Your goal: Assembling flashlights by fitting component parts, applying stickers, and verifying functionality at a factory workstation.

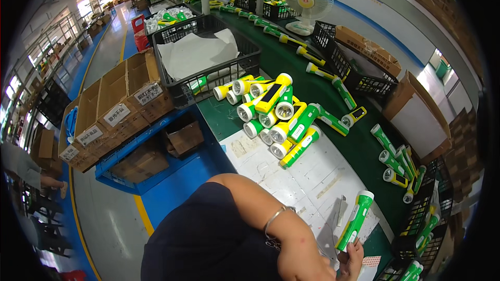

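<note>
A green and white flashlight with yellow edges stands tilted over the near right of the work surface, its white head upward. The fingers of my right hand are closed around its lower end. Close beside them is my left hand, with a bracelet at the wrist; its fingers are hidden, so I cannot tell what they hold. A thin pale strip lies left of the flashlight. Farther off, a heap of green and yellow flashlights lies on the white work surface.
More flashlights lie at the right, and a row runs along the green table. A black crate holds white sheets. Divided cardboard boxes stand left, above a blue crate. A fan stands at the back.
</note>
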Motion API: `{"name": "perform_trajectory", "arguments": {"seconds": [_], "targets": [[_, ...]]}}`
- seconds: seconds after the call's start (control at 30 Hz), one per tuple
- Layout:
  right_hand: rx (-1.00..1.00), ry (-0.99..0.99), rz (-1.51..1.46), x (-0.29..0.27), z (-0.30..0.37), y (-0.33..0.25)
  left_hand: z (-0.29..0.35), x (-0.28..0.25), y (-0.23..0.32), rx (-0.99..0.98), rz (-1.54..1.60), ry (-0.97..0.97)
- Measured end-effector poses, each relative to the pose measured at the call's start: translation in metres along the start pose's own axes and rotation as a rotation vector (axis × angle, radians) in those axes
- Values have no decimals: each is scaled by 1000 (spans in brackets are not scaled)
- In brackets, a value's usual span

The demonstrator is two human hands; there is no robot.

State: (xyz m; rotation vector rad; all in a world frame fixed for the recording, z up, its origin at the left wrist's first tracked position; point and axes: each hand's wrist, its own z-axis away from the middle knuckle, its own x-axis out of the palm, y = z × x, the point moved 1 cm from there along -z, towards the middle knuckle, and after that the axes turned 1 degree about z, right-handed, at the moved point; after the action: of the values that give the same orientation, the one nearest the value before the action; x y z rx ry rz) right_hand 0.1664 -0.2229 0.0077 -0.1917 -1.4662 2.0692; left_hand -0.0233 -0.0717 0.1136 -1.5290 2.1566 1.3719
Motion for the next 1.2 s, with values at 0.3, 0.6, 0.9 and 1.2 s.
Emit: {"name": "perform_trajectory", "arguments": {"seconds": [0.3,0.6,0.9,1.2], "targets": [[-89,83,98,56,-14,35,76,13,-129,-753,1091,1234],[-202,19,253,67,-16,50,74,26,-161,-885,1183,1439],[-255,69,255,49,-9,50,77,21,-156,-918,1108,1447],[-500,222,851,45,-5,9,79,14,-158,-873,1193,1402]]}}
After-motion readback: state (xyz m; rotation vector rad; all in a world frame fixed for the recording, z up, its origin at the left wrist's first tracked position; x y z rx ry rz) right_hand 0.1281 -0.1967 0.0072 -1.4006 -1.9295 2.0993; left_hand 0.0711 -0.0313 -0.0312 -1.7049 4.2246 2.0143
